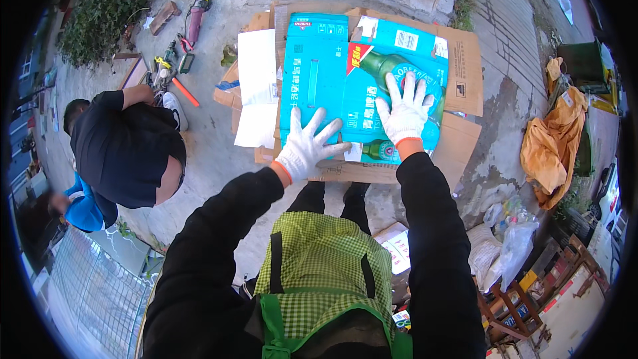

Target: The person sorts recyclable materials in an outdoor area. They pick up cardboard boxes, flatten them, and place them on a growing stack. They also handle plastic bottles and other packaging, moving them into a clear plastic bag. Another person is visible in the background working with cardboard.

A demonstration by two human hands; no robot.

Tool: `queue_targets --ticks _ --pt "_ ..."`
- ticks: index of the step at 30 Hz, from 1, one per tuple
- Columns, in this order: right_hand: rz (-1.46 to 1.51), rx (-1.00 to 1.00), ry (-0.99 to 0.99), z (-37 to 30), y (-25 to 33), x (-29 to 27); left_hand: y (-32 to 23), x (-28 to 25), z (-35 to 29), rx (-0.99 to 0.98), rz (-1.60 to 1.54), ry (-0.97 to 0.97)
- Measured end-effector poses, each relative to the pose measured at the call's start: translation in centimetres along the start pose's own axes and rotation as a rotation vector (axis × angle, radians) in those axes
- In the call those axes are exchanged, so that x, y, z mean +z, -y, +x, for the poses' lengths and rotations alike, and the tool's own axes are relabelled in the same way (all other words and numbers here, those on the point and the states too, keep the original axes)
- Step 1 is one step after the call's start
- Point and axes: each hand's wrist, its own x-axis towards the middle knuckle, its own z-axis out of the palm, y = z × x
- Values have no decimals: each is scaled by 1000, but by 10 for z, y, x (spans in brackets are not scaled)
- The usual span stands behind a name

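Note:
A flattened teal cardboard beer box (332, 86), printed with green bottles, lies on top of a stack of flattened brown cardboard (462, 66). Both my hands wear white knit gloves with orange cuffs. My left hand (307, 143) rests palm down on the box's near left part, fingers spread. On its right side, over the printed bottle, my right hand (407, 113) lies flat with fingers apart. A white sheet of board (258, 80) sticks out from the stack's left side.
At left a person in dark clothes (129, 143) crouches beside scattered tools (174, 66) and a pink power tool (197, 20). An orange cloth (553, 139) hangs at the right. Plastic bags (515, 239) and wooden pieces (512, 312) lie lower right. Wire mesh (96, 286) stands lower left.

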Motion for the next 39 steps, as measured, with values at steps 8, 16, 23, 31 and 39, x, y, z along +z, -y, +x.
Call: queue_targets --ticks 8,16,23,31,39 --pt "-2 38 68 3 9 2 47 3 8 54 40 101" --pt "89 15 -13 -3 3 -35 26 -31 1 3 -139 -1" --pt "137 -15 -112 -23 -3 -71 10 -80 -4 -45 -211 -134" --pt "165 56 -148 -86 -18 -109 22 -91 -21 -358 -311 -326" --pt "277 377 49 -351 -34 -113 -17 -78 -40 -111 -597 -519"
